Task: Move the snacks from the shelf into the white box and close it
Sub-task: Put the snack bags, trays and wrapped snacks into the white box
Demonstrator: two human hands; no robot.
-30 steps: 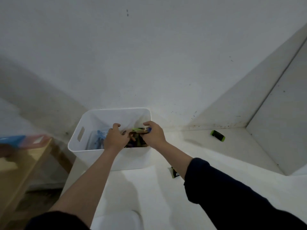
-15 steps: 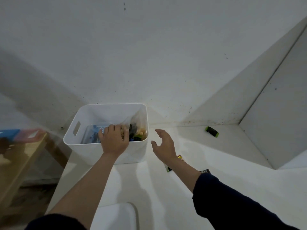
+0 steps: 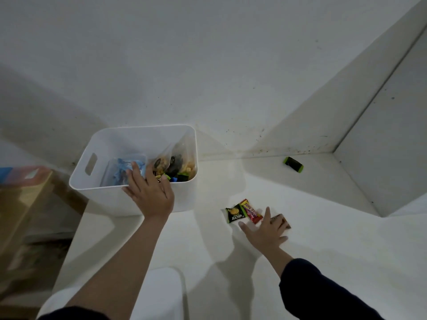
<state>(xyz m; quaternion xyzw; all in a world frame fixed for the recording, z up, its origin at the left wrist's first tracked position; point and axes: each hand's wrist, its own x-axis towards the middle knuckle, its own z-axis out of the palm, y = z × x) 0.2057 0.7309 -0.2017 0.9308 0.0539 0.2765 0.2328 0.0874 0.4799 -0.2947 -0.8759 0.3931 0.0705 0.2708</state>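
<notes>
The white box (image 3: 99, 146) stands open on the white shelf (image 3: 323, 227), with several snack packets inside, blue ones at the left and bagged ones at the right. My left hand (image 3: 150, 195) rests on the box's near rim, fingers curled over the edge. My right hand (image 3: 265, 229) lies spread on the shelf, fingers apart, partly over a brown snack packet (image 3: 283, 221). Just left of its fingers lie a black-and-green snack packet (image 3: 235, 214) and a red snack packet (image 3: 250, 211). A black-and-green snack (image 3: 293, 164) lies far back near the wall.
The box's white lid (image 3: 159, 294) lies at the shelf's near edge, under my left arm. A wooden unit (image 3: 25, 204) with a blue and pink item on top stands at the left. White walls close the shelf at the back and right.
My right hand left the box, swung right and came down on the shelf by the loose packets. My left hand stayed on the box's rim.
</notes>
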